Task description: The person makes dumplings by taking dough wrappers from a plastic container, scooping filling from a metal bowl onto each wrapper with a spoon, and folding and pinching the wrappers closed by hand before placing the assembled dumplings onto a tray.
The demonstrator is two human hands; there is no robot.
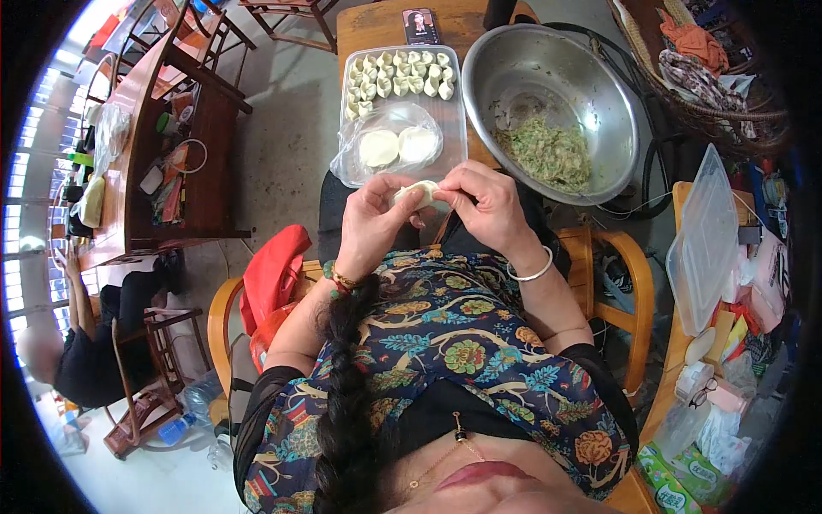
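Two hands on my feed, left (374, 214) curled and right (486, 206) pinching, held a wrapper (419, 190) beside the tray (454, 133), seemingly steadying its edge, bowl (531, 68) nearby probably for easy reach.

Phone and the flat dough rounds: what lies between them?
Between the phone and the dough rounds lie folded dumplings on the plastic tray, then part of the clear bag. The head view shows this.

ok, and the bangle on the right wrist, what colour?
White, plain as far as visible. The bangle shows best in the head view.
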